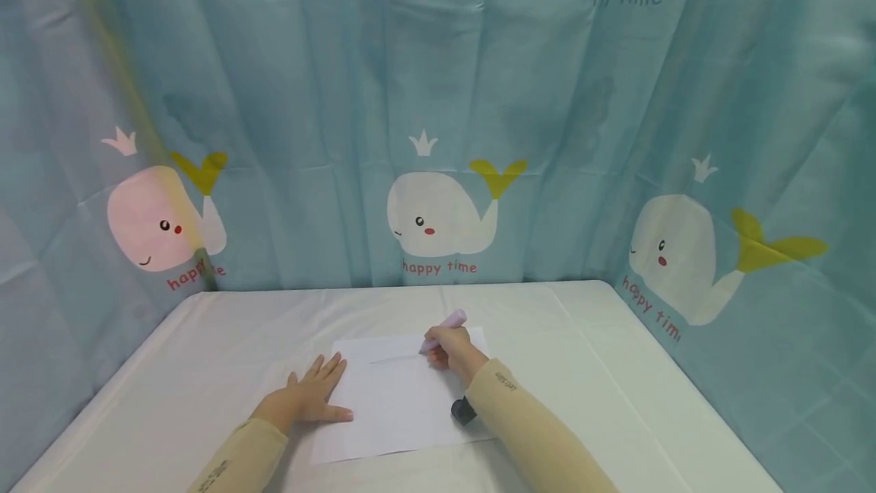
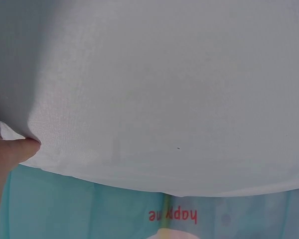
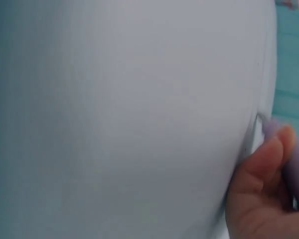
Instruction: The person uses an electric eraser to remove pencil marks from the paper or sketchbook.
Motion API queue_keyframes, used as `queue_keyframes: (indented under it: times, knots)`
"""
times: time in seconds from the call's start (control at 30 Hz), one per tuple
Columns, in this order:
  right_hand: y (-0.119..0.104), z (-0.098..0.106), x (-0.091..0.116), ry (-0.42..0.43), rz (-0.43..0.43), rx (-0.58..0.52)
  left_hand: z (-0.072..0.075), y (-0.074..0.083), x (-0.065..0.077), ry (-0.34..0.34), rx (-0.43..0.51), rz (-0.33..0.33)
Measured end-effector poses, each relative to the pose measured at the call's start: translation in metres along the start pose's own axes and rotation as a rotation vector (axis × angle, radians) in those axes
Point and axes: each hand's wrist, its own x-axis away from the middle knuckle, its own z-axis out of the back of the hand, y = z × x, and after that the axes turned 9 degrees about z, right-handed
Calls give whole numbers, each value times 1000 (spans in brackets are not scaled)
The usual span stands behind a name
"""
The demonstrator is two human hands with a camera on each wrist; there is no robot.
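Note:
A white sheet of paper lies on the table, with a thin, nearly straight line drawn across its upper part. My right hand pinches a light purple marker, its tip at the right end of that line. In the right wrist view the thumb and fingers of the right hand curl round the purple marker. My left hand rests with fingers spread at the paper's left edge, the thumb lying over the sheet. Only part of the left hand shows at the left of the left wrist view.
A white cloth covers the table. Under the right forearm, near the paper's right side, sits a small black object, partly hidden by the sleeve. Blue curtains printed with whales hang behind the table and along both sides.

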Motion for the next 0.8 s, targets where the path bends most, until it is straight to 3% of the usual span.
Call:
queue_keyframes:
  times: [0.4, 0.63, 0.8]
  knots:
    - [2, 6, 4, -55, -3, -50, -11, -13, -11, -6, 37, -22]
    - [2, 9, 6, -116, 16, -65, -5, -8, -8, -26, 13, -18]
    - [4, 7, 6, -39, 6, -116, -1, -3, -4, -15, 9, -16]
